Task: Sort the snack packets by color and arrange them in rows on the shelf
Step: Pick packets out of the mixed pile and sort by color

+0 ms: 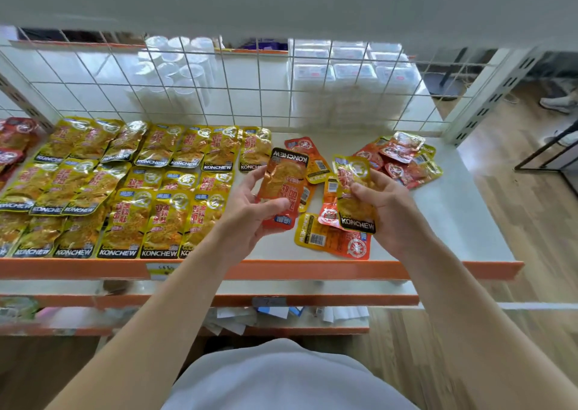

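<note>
1. The left grip [250, 219] is holding an orange packet [283, 184] above the shelf [453, 222], with the thumb curling over its face and the fingers behind it. Its logo is reading upside down.
2. The right grip [387, 209] is clamping a yellow packet [353, 191], with the thumb on its front. This packet is just right of the orange one and not touching it.
3. Yellow rows [125, 184] are lying overlapped on the shelf's left part, logos facing the front edge.
4. A loose pile [331, 237] of orange and yellow packets is lying on the shelf below and between the hands.
5. A red heap [403, 156] is sitting further back on the right, near the wire grid [219, 90].
6. More red packets [15, 140] are showing at the far left.
</note>
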The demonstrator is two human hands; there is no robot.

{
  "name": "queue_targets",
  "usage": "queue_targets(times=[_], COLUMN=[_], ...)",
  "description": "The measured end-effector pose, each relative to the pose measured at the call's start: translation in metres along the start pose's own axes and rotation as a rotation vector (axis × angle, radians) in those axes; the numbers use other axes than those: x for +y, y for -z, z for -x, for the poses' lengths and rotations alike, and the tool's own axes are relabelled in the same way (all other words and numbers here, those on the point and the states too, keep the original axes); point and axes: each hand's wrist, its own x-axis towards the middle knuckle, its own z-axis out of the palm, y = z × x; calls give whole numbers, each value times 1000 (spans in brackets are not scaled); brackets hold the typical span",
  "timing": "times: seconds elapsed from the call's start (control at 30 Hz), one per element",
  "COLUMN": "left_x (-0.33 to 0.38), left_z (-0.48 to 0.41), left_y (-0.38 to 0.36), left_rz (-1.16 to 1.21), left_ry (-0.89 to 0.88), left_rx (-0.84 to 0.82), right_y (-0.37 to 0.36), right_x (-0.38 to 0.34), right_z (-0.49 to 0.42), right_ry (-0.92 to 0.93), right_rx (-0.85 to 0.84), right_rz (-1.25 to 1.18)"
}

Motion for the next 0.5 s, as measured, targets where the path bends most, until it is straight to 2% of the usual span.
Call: queue_targets(times=[0.13, 0.3, 0.4, 0.43, 0.5], left_x=[2, 10, 15, 18, 20], left_z=[10, 33, 50, 62, 67], left_y=[4, 17, 29, 43, 49], left_rz=[-113, -164, -355, -398, -339], left_ry=[-33, -145, -250, -271, -291], left_rx=[60, 141, 207, 292, 339], right_y=[-6, -19, -31, -48, -53], right_x=[-1, 2, 9, 17, 20], right_z=[9, 16, 17, 15, 16], right_ry=[89, 114, 108, 79, 78], right_rx=[22, -52, -89, -131, -137], right_rz=[73, 70, 92, 108, 121])
